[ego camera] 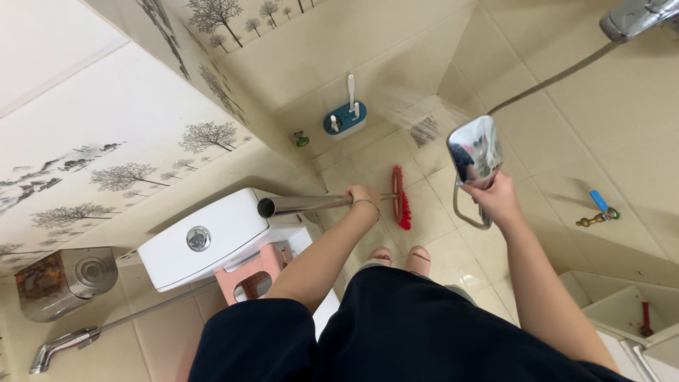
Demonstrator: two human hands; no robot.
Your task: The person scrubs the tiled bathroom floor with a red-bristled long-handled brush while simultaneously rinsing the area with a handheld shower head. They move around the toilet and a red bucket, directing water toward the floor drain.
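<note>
Both hands are closed on tools: the left hand (363, 196) is wrapped round the metal handle (311, 204) of a red-bristled floor brush (401, 198), and the right hand (497, 199) grips the neck of a chrome shower head (475, 149).

Held partway along, the handle looks stiff and probably slick when wet, so a full fist suits it. Its brush head lies just beyond the left fist, bristles on the beige floor tiles (438, 219); the open tube end points back past a white toilet cistern (205, 237).

Light and rigid by the look of it, the shower head sits just above the right fist, spraying toward the far corner, its hose (559, 78) running up to a wall fitting. Beyond the brush, a toilet-brush holder (344, 119) stands by the wall; a blue-handled tap (600, 209) lies right of the right hand.
</note>
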